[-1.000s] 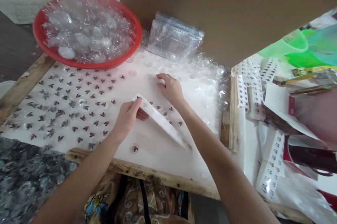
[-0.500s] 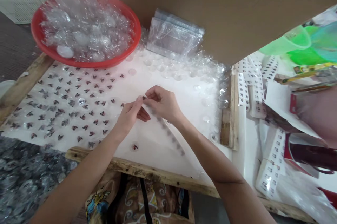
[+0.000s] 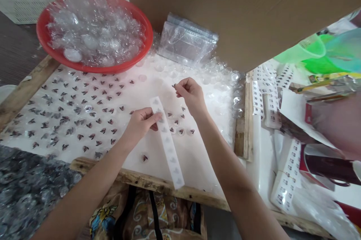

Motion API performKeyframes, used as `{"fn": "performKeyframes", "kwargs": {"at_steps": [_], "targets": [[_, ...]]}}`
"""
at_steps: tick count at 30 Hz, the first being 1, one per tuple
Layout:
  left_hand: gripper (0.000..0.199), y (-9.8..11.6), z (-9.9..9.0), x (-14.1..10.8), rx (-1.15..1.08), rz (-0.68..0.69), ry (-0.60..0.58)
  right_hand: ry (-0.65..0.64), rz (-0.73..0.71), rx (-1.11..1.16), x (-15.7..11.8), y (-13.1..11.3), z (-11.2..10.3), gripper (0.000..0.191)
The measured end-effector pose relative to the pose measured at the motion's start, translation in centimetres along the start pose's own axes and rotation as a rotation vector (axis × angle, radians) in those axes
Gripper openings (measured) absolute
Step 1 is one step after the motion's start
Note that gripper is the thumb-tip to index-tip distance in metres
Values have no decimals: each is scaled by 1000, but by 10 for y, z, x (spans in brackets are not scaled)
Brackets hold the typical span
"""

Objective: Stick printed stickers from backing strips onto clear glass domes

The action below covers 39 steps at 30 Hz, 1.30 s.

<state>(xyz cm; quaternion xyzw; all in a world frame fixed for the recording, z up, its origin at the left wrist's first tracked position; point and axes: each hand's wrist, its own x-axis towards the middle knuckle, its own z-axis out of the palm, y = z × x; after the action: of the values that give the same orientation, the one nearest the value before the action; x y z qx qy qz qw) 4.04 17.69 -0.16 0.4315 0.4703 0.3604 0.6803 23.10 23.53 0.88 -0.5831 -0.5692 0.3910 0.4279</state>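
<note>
My left hand [image 3: 145, 121] pinches a narrow white sticker strip [image 3: 169, 149] near its upper end; the strip hangs down toward the table's front edge, a row of small marks showing along it. My right hand [image 3: 189, 93] is raised to the right of it, thumb and finger closed on a small dark sticker [image 3: 174, 86]. Below that hand lie several clear round pieces bearing the same dark motif [image 3: 181, 131]. One more stickered disc [image 3: 144, 157] sits near the front edge. Many others [image 3: 91, 136] spread across the left of the white surface.
A red basin [image 3: 113, 69] heaped with clear plastic pieces [image 3: 93, 33] stands at the back left. Behind the surface rises a cardboard box [image 3: 239, 14], with clear flat cases [image 3: 187, 42] against it. Wooden strips [image 3: 169, 191] edge the table. Sticker sheets [image 3: 286, 172] and a dark mug [image 3: 332, 164] lie right.
My hands have come apart. The right one has moved up and to the right with a small sticker, while the left keeps hold of the strip, now turned with its pale side visible.
</note>
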Motion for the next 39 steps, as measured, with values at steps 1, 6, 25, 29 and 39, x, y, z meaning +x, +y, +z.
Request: {"fn": "performKeyframes", "kwargs": {"at_steps": [1, 6, 25, 29, 39], "targets": [[27, 0, -1, 0, 4, -5, 0, -13, 36, -18, 7, 8, -5, 13], [26, 3, 0, -1, 3, -24, -1, -91, 115, -194, 23, 37, -16, 12], [25, 0, 0, 1, -29, -26, 21, -38, 31, -522, 11, 34, 4, 11], [28, 2, -2, 3, -277, -93, -55, -109, 30, -473, -15, 26, -6, 22], [42, 10, 0, -2, -435, -271, -343, -427, -462, -374, -30, -45, -1, 17]]}}
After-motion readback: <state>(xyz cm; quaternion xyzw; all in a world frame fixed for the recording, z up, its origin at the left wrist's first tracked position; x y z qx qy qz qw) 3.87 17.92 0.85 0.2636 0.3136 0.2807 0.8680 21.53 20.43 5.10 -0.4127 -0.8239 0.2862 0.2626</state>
